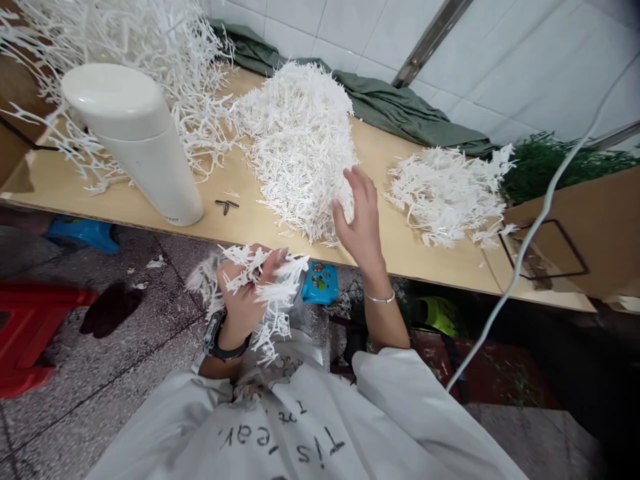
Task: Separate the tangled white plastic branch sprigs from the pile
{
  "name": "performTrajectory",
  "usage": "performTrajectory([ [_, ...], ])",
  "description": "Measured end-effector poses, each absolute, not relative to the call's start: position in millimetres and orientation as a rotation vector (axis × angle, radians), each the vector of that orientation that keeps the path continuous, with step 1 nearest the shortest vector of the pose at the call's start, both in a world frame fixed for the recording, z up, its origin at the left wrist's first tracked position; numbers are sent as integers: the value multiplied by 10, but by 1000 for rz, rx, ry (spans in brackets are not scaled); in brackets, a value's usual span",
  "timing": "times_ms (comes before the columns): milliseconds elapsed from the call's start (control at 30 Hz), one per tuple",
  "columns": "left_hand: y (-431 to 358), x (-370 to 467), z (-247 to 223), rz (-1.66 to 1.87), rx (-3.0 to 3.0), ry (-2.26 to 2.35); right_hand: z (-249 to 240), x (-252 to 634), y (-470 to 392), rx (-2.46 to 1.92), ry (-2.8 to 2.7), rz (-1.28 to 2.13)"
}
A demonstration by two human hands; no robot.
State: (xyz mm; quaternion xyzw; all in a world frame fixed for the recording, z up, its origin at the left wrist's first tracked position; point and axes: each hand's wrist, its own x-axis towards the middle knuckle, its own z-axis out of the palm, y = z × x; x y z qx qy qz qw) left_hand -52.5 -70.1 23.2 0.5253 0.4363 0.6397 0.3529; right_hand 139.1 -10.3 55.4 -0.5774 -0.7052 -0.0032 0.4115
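Observation:
My left hand point(245, 293), with a dark watch on its wrist, is closed around a bunch of white branched plastic sprigs point(283, 293) in front of the table's near edge. Some sprigs stick out past the fingers on both sides. My right hand point(361, 223) is raised at the right side of the middle pile of small white pieces point(305, 147), thumb and fingers apart and nothing seen between them. Whether its fingertips touch the pile I cannot tell. A smaller heap of white sprigs point(447, 193) lies to the right of that hand.
A white bottle point(145, 147) stands on the tan tabletop point(225, 227) at left, before a tall heap of longer white sprigs point(135, 40). Dark seeds point(227, 205) lie beside it. A cardboard box point(595, 227) and a hanging white cable point(530, 247) are at right; a red stool point(35, 333) is lower left.

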Motion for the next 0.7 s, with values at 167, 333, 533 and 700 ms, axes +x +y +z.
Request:
performTrajectory([
  [167, -663, -521, 238, 1797, 1671, 1082, 714, 1144, -625, -1048, -1803, 575],
  [333, -665, -552, 326, 1790, 1995, 955, 797, 1068, -879, -1122, -1942, 713],
  [533, -684, -557, 199, 1743, 1650, 982, 729, 1089, -901, -1096, -2075, 670],
  [700, -657, -545, 220, 1831, 1433, 1055, 704, 1120, -964, -1221, -2038, 599],
])
